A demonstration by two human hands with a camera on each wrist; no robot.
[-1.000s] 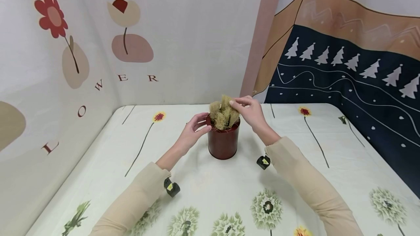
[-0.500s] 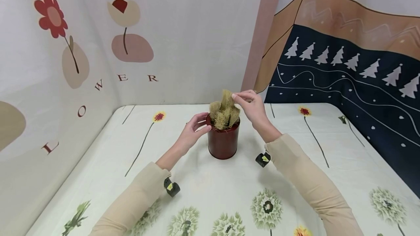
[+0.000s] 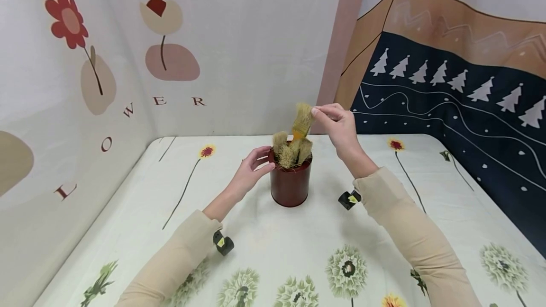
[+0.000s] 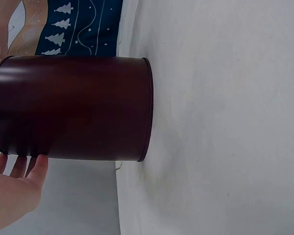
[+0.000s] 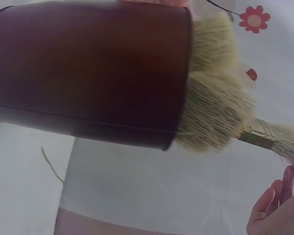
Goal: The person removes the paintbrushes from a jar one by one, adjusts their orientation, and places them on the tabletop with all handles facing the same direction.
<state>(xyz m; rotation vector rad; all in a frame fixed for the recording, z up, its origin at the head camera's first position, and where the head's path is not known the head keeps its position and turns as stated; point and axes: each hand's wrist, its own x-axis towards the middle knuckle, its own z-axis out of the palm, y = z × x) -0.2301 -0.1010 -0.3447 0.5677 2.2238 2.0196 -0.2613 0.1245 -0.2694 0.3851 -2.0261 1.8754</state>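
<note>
A dark red cylindrical pot stands upright on the table, with several pale-bristled brushes in it, bristles up. My left hand holds the pot's left side near the rim, fingers toward the back and thumb at the front. In the left wrist view its fingertips meet the pot's wall. Above the pot, my right hand pinches a paintbrush by its bristles. The right wrist view shows this brush's metal ferrule beyond the other bristles; the end of its handle is hidden.
A white cloth printed with flowers covers the table. Printed fabric rises behind it, and a dark blue panel with trees hangs on the right. Small black cameras are worn at both wrists.
My right hand has moved up and slightly right, drawing the paintbrush upward so that its orange-yellow lower part shows. My left hand and the pot have stayed in place.
</note>
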